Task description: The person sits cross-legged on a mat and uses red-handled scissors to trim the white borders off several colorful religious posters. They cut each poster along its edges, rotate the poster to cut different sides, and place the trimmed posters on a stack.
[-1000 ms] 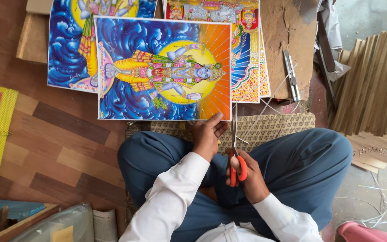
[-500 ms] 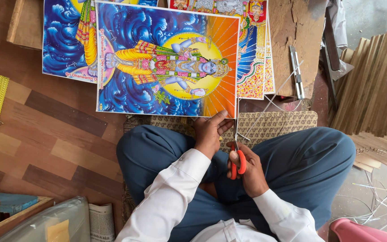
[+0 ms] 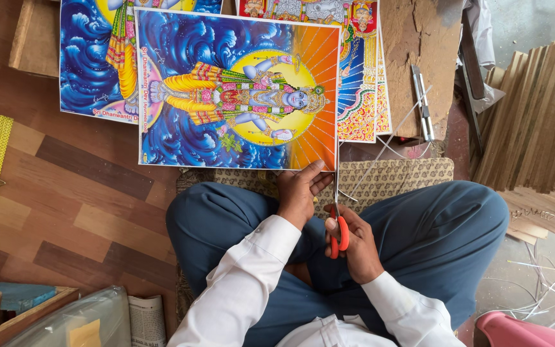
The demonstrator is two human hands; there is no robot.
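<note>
My left hand (image 3: pixel 300 189) pinches the near right corner of a large colourful poster (image 3: pixel 239 90), blue and orange with a figure on it. In my right hand (image 3: pixel 354 247) are orange-handled scissors (image 3: pixel 337 222), whose blades point up along the poster's right edge. A thin white paper strip (image 3: pixel 390 138) curls away from that edge. Both hands hover over my crossed legs in blue trousers (image 3: pixel 444 225).
More posters (image 3: pixel 361 77) lie stacked under the held one on a wooden floor (image 3: pixel 72 193). A utility knife (image 3: pixel 422 103) rests on a brown board at right. Wooden slats (image 3: pixel 541 109) lean at far right. A patterned mat (image 3: pixel 406 173) lies under my legs.
The poster has slid nearer and rightward in view as the camera shifted. My hands keep the same grip, with the scissors at the poster's right edge.
</note>
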